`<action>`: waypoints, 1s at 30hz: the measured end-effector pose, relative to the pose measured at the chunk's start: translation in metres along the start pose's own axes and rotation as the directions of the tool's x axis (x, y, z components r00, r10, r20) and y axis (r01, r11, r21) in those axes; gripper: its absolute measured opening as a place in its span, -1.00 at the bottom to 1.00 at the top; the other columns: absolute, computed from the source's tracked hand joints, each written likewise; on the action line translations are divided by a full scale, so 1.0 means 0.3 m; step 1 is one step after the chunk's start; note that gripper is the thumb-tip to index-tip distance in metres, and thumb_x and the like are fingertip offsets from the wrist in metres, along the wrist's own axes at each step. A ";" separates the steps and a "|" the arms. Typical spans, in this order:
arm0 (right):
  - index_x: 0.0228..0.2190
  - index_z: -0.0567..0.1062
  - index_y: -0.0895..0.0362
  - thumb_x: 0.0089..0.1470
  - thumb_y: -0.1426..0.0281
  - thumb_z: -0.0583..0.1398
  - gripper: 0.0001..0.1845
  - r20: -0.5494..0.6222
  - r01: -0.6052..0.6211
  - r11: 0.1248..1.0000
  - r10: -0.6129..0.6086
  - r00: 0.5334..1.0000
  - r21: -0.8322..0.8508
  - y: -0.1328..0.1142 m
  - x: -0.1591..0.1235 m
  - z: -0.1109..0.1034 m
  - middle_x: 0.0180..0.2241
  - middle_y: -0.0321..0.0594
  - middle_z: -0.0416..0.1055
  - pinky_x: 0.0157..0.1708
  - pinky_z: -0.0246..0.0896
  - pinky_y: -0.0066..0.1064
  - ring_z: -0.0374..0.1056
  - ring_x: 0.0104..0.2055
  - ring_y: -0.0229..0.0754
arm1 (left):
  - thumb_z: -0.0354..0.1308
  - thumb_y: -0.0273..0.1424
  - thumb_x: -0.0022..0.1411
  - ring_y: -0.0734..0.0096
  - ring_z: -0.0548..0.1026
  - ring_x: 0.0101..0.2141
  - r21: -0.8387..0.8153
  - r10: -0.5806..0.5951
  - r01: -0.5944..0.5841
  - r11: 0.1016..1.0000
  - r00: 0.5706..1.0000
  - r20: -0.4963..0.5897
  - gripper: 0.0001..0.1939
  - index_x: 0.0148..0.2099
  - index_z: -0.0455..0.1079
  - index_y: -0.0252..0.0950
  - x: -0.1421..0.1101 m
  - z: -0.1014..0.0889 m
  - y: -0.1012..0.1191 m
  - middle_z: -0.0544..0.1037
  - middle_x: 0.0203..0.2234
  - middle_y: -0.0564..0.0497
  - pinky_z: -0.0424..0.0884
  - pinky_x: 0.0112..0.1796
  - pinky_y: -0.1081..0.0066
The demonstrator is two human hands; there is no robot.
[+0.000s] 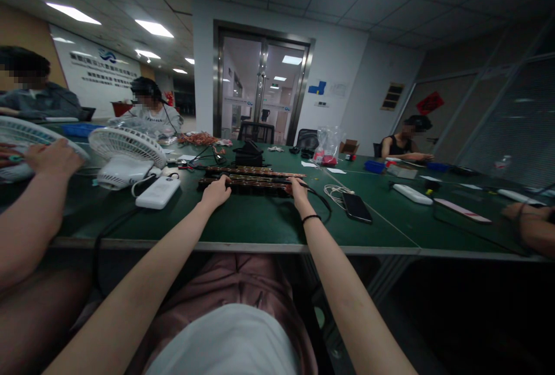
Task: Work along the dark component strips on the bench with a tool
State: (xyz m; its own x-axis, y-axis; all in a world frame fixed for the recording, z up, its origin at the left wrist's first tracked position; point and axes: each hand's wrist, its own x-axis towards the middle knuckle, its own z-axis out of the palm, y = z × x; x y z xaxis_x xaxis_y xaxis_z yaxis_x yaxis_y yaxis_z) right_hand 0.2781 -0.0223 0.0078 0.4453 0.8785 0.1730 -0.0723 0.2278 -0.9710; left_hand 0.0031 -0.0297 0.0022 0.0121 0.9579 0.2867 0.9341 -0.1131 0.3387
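A bundle of long, thin dark strips with coppery stripes (260, 182) lies lengthwise across the green table in front of me. My left hand (217, 191) is closed at the near left part of the bundle, thumb and fingers pressed against it. At the right end, my right hand (299, 191), with a dark band on the wrist, pinches the strips. The undersides of the strips and some fingertips are hidden. Just behind the bundle stands a black box-like object (248, 155).
To the left are a white fan (125, 158), a white power bank (158, 192) and a co-worker's hand (56, 158). A phone (357, 207) and a coiled white cable (337, 195) lie right. Copper-coloured scraps (197, 138) are piled behind; other people sit around the table.
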 end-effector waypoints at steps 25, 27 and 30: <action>-0.59 0.45 0.11 -0.05 0.44 0.23 -0.87 -0.012 -0.005 1.000 0.006 1.000 0.014 -0.017 -0.015 0.005 -0.70 -0.38 0.32 -0.59 0.29 -0.52 0.30 -0.62 -0.29 | 0.01 -0.37 0.35 0.05 0.56 -0.03 0.003 0.025 -0.025 1.000 1.000 0.005 -0.65 0.16 0.34 -0.22 0.005 0.003 -0.003 0.62 -0.15 -0.14 0.46 -0.02 0.19; -0.59 0.45 0.11 -0.05 0.44 0.23 -0.87 -0.010 -0.007 1.000 0.007 1.000 0.013 -0.015 -0.012 0.004 -0.70 -0.38 0.33 -0.59 0.29 -0.52 0.30 -0.62 -0.29 | 0.01 -0.37 0.35 0.05 0.57 -0.04 -0.006 0.019 -0.019 1.000 1.000 -0.009 -0.63 0.18 0.33 -0.23 0.005 0.002 -0.003 0.62 -0.16 -0.15 0.47 -0.03 0.19; -0.59 0.45 0.11 -0.05 0.43 0.24 -0.87 -0.006 -0.005 1.000 0.005 1.000 0.007 -0.012 -0.008 0.002 -0.70 -0.38 0.33 -0.60 0.29 -0.51 0.31 -0.62 -0.28 | 0.01 -0.37 0.35 0.07 0.57 -0.04 0.004 0.020 -0.020 1.000 1.000 -0.005 -0.64 0.16 0.34 -0.23 0.002 -0.002 0.000 0.62 -0.16 -0.14 0.46 -0.02 0.20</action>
State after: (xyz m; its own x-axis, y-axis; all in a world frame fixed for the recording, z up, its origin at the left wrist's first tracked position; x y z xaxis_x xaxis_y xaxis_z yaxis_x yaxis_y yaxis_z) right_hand 0.2766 -0.0249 0.0108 0.4507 0.8768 0.1674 -0.0808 0.2268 -0.9706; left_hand 0.0030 -0.0293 0.0028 0.0288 0.9542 0.2978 0.9351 -0.1310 0.3293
